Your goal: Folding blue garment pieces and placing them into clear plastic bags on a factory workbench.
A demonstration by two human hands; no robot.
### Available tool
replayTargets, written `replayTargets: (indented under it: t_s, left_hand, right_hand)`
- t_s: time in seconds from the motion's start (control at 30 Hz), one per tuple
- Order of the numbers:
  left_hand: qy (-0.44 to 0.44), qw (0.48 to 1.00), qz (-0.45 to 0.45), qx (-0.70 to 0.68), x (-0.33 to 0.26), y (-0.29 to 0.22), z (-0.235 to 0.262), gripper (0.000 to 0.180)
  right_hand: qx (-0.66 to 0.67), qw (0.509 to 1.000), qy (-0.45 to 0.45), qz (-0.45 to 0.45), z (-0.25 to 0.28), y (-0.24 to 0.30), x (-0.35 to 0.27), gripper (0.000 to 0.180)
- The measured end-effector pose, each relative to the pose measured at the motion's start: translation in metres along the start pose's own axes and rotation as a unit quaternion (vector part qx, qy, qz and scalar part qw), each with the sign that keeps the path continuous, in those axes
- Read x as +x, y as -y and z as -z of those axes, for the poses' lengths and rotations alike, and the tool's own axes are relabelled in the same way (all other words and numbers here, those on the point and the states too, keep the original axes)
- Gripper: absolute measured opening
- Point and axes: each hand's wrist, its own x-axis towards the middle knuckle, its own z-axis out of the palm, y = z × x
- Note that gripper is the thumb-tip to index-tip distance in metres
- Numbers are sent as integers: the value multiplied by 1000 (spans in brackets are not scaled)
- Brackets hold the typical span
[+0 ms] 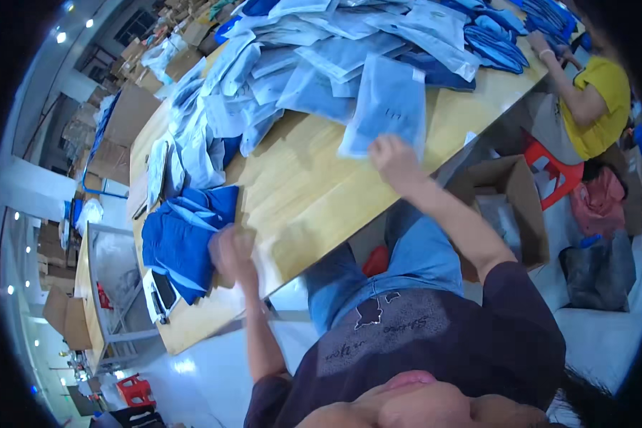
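Note:
My right hand [394, 158] grips the near edge of a clear plastic bag holding a folded light blue garment [387, 105], which lies on the wooden table [314, 192]. My left hand [232, 255] is blurred at the table's near edge, against the right side of a stack of dark blue folded garments [182, 239]. Whether its fingers hold anything is unclear. A big heap of bagged light blue garments [314, 50] covers the far part of the table.
A white device with a dark screen [160, 292] lies beside the blue stack. An open cardboard box [510, 203] stands on the floor to my right. A co-worker in a yellow shirt [595, 103] sits on a red stool [553, 171] at the table's far right. Cartons and shelves line the left.

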Motion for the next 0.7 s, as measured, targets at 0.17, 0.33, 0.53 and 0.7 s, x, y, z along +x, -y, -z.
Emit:
replayTargets:
  t_s: [0.17,0.33,0.53,0.7]
  left_hand:
    - [176,825,220,-490,-37,-124,-68,21]
    - [132,735,324,-581,-48,-114,-78,14]
    - [128,724,317,-600,-45,-117,-69,10]
    - [122,764,268,-574,-41,-121,-70,11]
  right_hand:
    - [187,979,30,69,50,77,-25,13]
    - [486,866,116,37,49,47,-38,15]
    - [553,808,190,-68,70,42,-36,13]
    - [432,882,188,-16,74,50,-31,11]
